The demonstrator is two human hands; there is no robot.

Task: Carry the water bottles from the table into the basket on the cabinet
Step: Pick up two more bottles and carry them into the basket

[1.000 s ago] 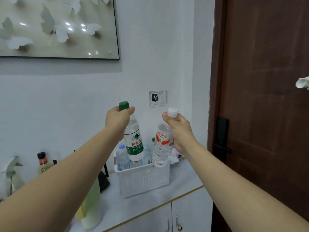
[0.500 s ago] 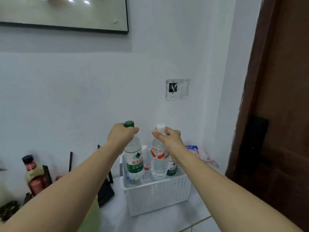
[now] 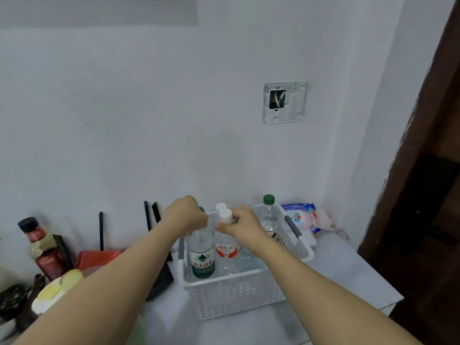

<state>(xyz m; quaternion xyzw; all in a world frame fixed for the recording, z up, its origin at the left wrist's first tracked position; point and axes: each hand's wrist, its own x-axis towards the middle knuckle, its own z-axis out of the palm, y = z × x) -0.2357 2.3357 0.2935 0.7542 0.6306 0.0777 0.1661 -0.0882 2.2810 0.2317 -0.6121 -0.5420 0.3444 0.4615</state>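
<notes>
In the lower centre of the frame, a white perforated plastic basket (image 3: 239, 292) stands on the pale grey cabinet top (image 3: 343, 277), against the wall. The left hand (image 3: 185, 216) has its fingers curled round the neck of a clear plastic water bottle with a green label (image 3: 202, 257); its green cap just peeks out beside the knuckles. This bottle stands upright in the near left corner of the basket, its base hidden behind the front wall but apparently down on the floor of it. The right hand (image 3: 242, 225) pinches the neck of a clear plastic water bottle with a red-and-orange label (image 3: 226, 252) just under its white cap, and this bottle too is upright inside the basket, touching the green-labelled one.

Toward the back right of the basket stands another clear bottle with a green cap (image 3: 269, 215), and a second white cap shows just behind the one being pinched, so at least two bottles are already stored.

Judging from this, both carried bottles are essentially delivered; what remains here is to let go and lift the hands clear. The table lies outside the frame, so whether more bottles wait there cannot be told.
</notes>
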